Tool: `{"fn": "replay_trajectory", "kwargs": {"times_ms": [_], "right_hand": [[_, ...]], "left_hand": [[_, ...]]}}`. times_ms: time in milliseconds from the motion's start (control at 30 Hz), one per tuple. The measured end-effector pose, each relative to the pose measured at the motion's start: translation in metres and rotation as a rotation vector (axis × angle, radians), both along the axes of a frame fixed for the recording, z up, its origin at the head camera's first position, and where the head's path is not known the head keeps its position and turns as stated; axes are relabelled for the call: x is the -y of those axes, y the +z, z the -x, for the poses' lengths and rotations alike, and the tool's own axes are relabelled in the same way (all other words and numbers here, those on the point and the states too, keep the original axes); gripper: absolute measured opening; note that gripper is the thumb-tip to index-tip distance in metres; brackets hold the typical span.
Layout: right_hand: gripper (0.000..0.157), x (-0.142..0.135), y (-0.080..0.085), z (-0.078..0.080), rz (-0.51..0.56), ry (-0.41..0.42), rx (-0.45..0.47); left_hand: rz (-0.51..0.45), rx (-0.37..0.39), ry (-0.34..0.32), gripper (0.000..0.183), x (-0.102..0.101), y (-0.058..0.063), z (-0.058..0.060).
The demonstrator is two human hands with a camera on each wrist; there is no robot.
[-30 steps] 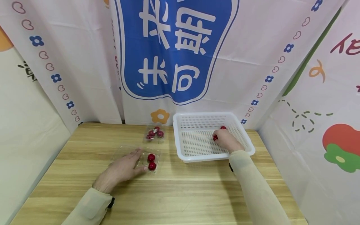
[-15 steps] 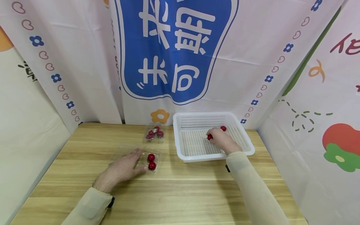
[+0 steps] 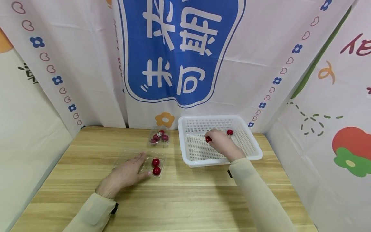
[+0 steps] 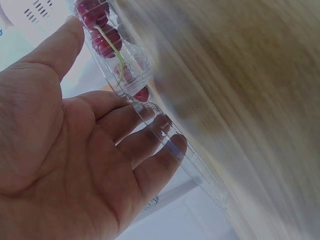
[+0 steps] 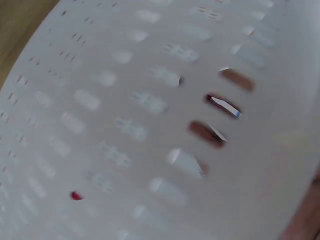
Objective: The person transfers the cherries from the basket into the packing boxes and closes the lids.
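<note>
My left hand [image 3: 126, 175] rests on an opened clear plastic clamshell box [image 3: 163, 167], its thumb at the near rim of the part with two dark red cherries [image 3: 156, 166]. In the left wrist view the fingers [image 4: 155, 170] lie fairly straight against the see-through lid [image 4: 197, 172], and a green stem [image 4: 112, 44] crosses the cherries. My right hand [image 3: 222, 143] is inside a white perforated plastic basket [image 3: 185, 154], pinching a cherry [image 3: 208, 139] between thumb and fingertips. One more cherry [image 3: 230, 132] lies at the basket's far right. The right wrist view mostly shows the slotted basket wall [image 5: 240, 165].
Behind the opened box stands another clear box [image 3: 166, 145] holding several cherries, near the back edge of the wooden table [image 3: 174, 203]. A printed curtain [image 3: 232, 80] hangs right behind the basket, and fabric walls close both sides.
My right hand has moved left inside the basket with the cherry at its fingertips, leaving the other cherry in full view. The left hand and both boxes have stayed put.
</note>
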State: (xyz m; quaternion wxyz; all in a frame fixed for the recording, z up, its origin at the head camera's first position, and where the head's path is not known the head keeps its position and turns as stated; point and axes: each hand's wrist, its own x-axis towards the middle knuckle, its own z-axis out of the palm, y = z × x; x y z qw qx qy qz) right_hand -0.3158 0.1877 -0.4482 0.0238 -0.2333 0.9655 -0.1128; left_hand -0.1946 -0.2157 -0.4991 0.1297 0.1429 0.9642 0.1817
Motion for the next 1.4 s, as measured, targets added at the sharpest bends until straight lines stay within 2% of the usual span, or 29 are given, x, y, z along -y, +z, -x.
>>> {"fn": "replay_trajectory", "kwargs": {"times_ms": [400, 767, 967, 1133, 1400], "right_hand": [[0.027, 0.026, 0.023, -0.021, 0.01, 0.071, -0.088], [0.027, 0.048, 0.037, -0.036, 0.017, 0.11, -0.109], [0.024, 0.06, 0.037, -0.042, 0.027, 0.158, -0.149], [0.023, 0.073, 0.037, -0.049, 0.041, 0.208, -0.147], [0.018, 0.096, 0.03, -0.058, 0.023, 0.295, -0.194]], "left_hand": [[0.0, -0.018, -0.01, 0.098, 0.0, -0.001, 0.0], [0.005, -0.009, -0.004, 0.099, 0.0, 0.0, 0.001], [0.016, -0.007, 0.001, 0.1, 0.0, -0.003, 0.003], [0.015, -0.006, 0.0, 0.101, -0.001, -0.003, 0.003], [0.012, -0.004, 0.0, 0.102, 0.0, -0.001, 0.002]]}}
